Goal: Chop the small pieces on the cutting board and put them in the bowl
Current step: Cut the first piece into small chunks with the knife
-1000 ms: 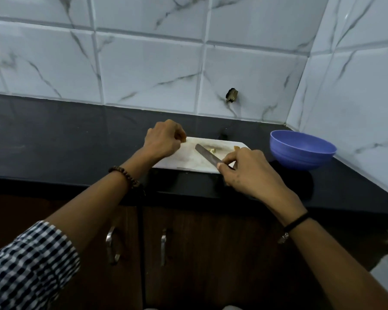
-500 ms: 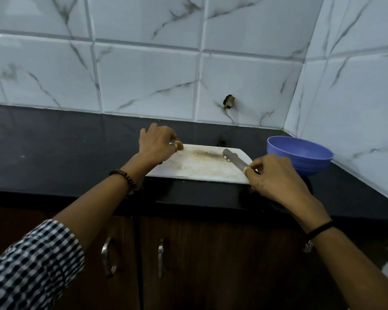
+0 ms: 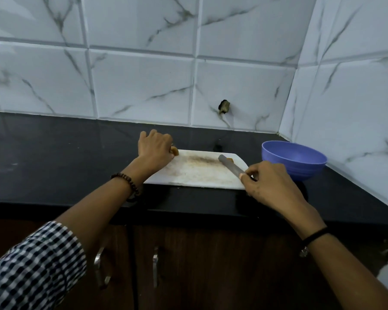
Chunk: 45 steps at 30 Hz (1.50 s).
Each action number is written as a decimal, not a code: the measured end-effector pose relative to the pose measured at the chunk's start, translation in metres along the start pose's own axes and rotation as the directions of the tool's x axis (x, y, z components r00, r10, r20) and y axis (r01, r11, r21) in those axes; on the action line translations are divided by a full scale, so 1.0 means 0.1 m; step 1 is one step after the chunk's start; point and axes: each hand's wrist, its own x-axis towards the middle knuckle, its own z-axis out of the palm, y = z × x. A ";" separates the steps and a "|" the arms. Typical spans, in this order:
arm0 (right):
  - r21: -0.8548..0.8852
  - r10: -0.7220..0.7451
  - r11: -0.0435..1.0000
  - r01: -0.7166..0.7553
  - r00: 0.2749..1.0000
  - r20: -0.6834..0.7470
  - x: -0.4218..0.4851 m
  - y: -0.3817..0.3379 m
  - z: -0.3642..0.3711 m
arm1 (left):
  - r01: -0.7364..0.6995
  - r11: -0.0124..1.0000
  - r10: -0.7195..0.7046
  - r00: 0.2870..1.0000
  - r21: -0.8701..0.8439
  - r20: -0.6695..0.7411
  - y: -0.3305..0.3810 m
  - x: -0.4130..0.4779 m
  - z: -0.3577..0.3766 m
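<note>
The right hand [image 3: 269, 182] grips the handle of the knife [image 3: 230, 166]. Its blade, which was at the board's middle a second ago, now lies across the right end of the cutting board [image 3: 195, 174], with the small pieces [image 3: 230, 159] against its tip, near the blue bowl [image 3: 293, 159]. The left hand [image 3: 155, 148] stays at the board's far left corner, fingers curled on a brown chunk [image 3: 174, 151].

One head-worn camera looks forward and down over the black counter [image 3: 54, 153] toward the tiled wall [image 3: 143, 86], close in.
</note>
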 end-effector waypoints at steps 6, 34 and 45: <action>0.062 -0.001 0.998 0.003 0.999 -0.047 0.02 0.00 0.00 | -0.035 0.834 0.107 0.989 -0.550 0.099 0.15 -0.07 -0.06; 0.166 -0.080 0.983 0.079 0.997 -0.002 0.12 -0.43 0.25 | 0.045 0.687 0.069 0.989 -0.725 0.127 0.32 -0.19 -0.06; -0.031 -0.108 0.994 0.109 0.994 0.034 0.25 -0.67 0.28 | 0.039 0.693 0.063 0.991 -0.720 0.114 0.33 -0.14 -0.02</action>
